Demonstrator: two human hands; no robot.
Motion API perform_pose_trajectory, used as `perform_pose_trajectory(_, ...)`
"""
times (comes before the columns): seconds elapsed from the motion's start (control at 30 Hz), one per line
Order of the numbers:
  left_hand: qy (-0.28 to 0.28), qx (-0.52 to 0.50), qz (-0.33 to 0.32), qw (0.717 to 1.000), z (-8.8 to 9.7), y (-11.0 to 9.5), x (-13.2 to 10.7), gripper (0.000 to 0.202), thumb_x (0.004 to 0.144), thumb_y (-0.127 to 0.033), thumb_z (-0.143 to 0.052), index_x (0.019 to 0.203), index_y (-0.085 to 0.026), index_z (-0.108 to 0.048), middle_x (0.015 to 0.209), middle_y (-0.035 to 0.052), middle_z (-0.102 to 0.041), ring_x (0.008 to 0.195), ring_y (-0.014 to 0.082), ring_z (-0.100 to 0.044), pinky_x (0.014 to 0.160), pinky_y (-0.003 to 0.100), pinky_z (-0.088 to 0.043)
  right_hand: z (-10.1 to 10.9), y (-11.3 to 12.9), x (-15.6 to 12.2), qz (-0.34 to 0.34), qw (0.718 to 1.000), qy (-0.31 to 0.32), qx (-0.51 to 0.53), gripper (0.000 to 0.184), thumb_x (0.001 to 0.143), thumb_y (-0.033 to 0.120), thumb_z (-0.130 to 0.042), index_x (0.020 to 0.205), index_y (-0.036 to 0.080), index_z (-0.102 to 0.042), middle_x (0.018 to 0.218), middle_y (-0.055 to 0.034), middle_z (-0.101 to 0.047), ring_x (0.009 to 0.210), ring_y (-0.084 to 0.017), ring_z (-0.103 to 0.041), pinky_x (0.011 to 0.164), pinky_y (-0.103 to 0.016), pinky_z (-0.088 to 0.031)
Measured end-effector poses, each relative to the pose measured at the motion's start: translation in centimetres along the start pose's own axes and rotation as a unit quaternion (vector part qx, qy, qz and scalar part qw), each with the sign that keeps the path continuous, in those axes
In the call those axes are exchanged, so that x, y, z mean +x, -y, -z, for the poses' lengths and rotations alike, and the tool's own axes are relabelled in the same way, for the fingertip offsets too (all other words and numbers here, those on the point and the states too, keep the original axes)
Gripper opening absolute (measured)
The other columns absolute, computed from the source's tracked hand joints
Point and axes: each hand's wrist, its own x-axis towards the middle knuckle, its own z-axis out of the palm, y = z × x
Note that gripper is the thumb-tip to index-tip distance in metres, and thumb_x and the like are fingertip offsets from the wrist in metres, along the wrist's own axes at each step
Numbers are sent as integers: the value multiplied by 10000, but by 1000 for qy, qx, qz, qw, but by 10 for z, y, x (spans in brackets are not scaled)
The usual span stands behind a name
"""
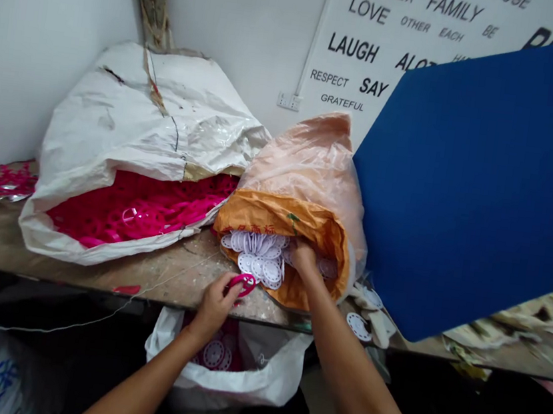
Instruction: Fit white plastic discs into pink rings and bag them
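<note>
A small round pink piece (pixel 247 286) with pale marks is pinched in the fingers of my left hand (pixel 216 302), just above the table's front edge. My right hand (pixel 303 258) reaches into the mouth of an orange woven bag (pixel 281 207); its fingers are hidden, so what they hold does not show. Many flat white discs (pixel 259 269) with patterned rims spill from that bag. Below my left hand, a white sack (pixel 235 382) hangs open, with pink and white round pieces (pixel 214 355) inside.
A large white sack (pixel 152 111) full of pink pieces (pixel 155 209) lies open on the worn table (pixel 183 266). At right leans a big blue board (pixel 485 185). A loose white disc (pixel 358 326) lies by the edge. A white cord (pixel 91 320) crosses at left.
</note>
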Motion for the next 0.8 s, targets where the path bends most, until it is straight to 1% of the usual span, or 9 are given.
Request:
perform_pose_trajectory(0.1,28,11,48,998,24,-2,-26,252,885,-329,-443,985,-171,-612,880,35,-657,826,176,-603,752,274,-457,-1,2,-43,-15,999,10,31,232,918,278,-470,1064,154,-602,1044,-82,-632,949,-179,-599,836,-357,-485)
perform_pose_trajectory(0.2,167,127,57,976,45,-2,-58,237,896,-296,-407,977,-197,-606,934,51,-666,879,192,-606,773,273,-430,-5,20,-103,35,989,63,131,258,930,290,-418,1032,182,-630,994,-72,-676,932,-167,-618,815,-286,-470)
perform_pose_trajectory(0.33,342,278,123,889,52,0,-95,231,893,-252,-357,991,-204,-560,873,72,-683,818,227,-641,688,277,-414,-8,48,-173,109,942,290,126,246,897,326,-470,977,210,-672,902,-67,-717,853,-200,-652,749,-283,-443)
perform_pose_trajectory(0.4,389,298,148,859,50,0,-107,259,902,-250,-318,1032,-195,-536,884,94,-694,817,250,-654,655,281,-403,-7,54,-197,101,910,399,54,255,893,312,-468,874,193,-693,801,-78,-722,761,-205,-660,689,-271,-426)
perform_pose_trajectory(0.47,410,305,158,845,47,0,-113,276,901,-256,-312,1042,-183,-539,895,120,-700,830,274,-659,647,290,-396,-2,55,-212,95,889,447,22,290,903,300,-445,805,179,-690,756,-81,-716,715,-198,-655,683,-268,-413)
perform_pose_trajectory(0.57,406,296,163,849,47,-1,-111,274,884,-262,-347,1041,-184,-558,871,123,-702,812,275,-656,640,288,-385,10,49,-214,104,887,443,82,311,919,308,-422,793,183,-677,762,-51,-706,695,-167,-634,668,-244,-405)
perform_pose_trajectory(0.63,392,265,158,867,49,-1,-105,258,874,-264,-371,1019,-203,-575,859,95,-698,800,251,-646,648,277,-380,20,42,-197,100,896,403,159,307,926,321,-411,827,192,-671,788,-30,-697,704,-145,-618,644,-218,-408)
perform_pose_trajectory(0.73,353,191,154,903,51,1,-95,225,862,-291,-408,923,-217,-613,819,45,-679,771,208,-619,665,261,-385,26,27,-150,64,944,242,215,289,921,344,-414,906,188,-657,872,-39,-690,787,-151,-614,696,-225,-431)
perform_pose_trajectory(0.8,299,113,172,932,49,2,-90,212,845,-329,-457,873,-206,-627,798,27,-661,776,191,-603,688,257,-402,21,15,-115,24,978,124,164,292,917,343,-408,956,183,-648,913,-56,-688,818,-167,-614,730,-252,-442)
